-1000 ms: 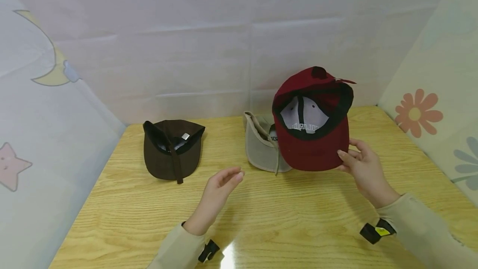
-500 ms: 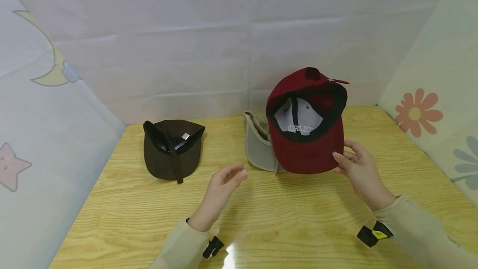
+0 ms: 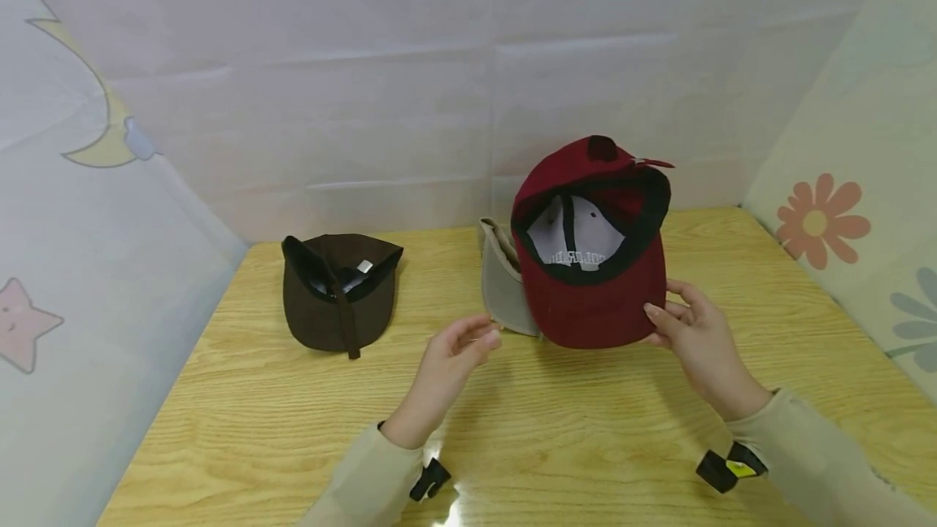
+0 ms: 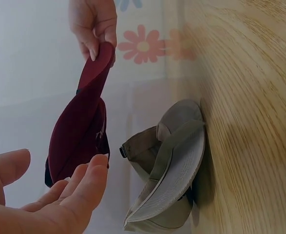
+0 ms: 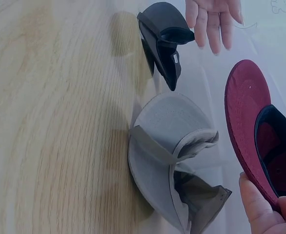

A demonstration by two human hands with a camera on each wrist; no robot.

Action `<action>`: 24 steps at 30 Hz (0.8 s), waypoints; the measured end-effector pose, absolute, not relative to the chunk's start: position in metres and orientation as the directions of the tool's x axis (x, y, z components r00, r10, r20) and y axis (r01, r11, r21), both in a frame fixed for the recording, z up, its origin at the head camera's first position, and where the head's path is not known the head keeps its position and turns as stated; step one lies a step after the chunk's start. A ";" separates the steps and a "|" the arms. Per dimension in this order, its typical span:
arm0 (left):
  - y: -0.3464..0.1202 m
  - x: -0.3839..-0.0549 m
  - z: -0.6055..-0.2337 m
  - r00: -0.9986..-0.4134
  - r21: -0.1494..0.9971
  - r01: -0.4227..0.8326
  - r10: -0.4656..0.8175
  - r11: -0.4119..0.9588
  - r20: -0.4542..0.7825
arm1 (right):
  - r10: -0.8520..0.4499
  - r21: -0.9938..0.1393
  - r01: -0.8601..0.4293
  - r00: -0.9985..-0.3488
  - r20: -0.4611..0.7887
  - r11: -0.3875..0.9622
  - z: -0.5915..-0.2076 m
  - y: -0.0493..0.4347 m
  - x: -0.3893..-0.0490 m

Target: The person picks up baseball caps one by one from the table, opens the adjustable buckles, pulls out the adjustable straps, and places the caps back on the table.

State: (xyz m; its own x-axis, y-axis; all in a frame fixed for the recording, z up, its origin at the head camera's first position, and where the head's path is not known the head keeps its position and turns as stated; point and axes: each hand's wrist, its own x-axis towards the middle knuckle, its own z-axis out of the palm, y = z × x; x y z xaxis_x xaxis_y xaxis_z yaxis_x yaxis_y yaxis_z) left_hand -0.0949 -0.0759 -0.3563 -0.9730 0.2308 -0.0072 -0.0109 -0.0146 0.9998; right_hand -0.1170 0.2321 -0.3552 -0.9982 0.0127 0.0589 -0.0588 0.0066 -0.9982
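Observation:
A dark red baseball cap (image 3: 594, 311) is held up over the table, its inside and the underside of its brim facing me. My right hand (image 3: 699, 340) pinches the brim's right edge between thumb and fingers; the right wrist view shows the thumb against the red brim (image 5: 245, 107). My left hand (image 3: 454, 368) hovers left of the cap, fingers relaxed and apart from it; the left wrist view shows those fingers (image 4: 86, 187) with nothing in them. Behind the red cap, a grey-beige cap (image 3: 505, 295) lies upturned on the table, partly hidden.
A dark brown cap (image 3: 340, 291) lies upturned at the table's left, its strap hanging over the brim. The wood-grain table (image 3: 293, 446) ends at a pale back wall (image 3: 366, 104). Patterned side walls stand left and right, the right one with a flower (image 3: 823, 222).
My right hand has carried the red cap left and slightly down, covering more of the grey-beige cap. My left hand has moved right, closer to the red cap.

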 end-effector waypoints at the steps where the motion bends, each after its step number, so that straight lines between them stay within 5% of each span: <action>1: -0.076 -0.095 -0.356 -0.972 1.000 -0.012 0.233 -0.015 -0.008 | 0.013 -0.998 -0.060 -0.998 0.060 0.006 -0.355 0.231 -0.117; 24: -0.052 -0.100 -0.357 -0.962 0.994 -0.040 0.274 -0.097 -0.012 | -0.005 -0.990 -0.063 -0.998 0.063 0.122 -0.357 0.215 -0.109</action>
